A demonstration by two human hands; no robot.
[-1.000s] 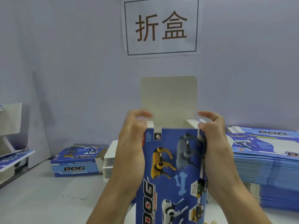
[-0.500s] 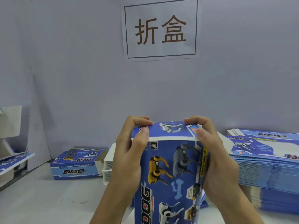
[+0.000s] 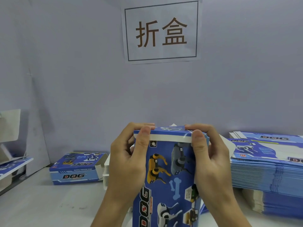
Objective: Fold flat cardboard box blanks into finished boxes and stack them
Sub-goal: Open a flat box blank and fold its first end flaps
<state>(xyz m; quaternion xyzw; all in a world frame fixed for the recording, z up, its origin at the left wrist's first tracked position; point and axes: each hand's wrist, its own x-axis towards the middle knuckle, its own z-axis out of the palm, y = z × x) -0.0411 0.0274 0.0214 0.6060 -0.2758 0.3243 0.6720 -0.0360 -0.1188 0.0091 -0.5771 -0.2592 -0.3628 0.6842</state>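
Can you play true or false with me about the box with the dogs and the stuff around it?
1. Both hands, left hand and right hand, hold the upright blue cardboard dog box. True.
2. The box's top flap stands straight up. False: it is folded down, with a white strip still showing.
3. A tall stack of flat blue box blanks sits on the right. True.
4. The folded blue box lying at the left is being touched. False: it lies alone on the table.
5. The white paper wall sign has red letters. False: brown.
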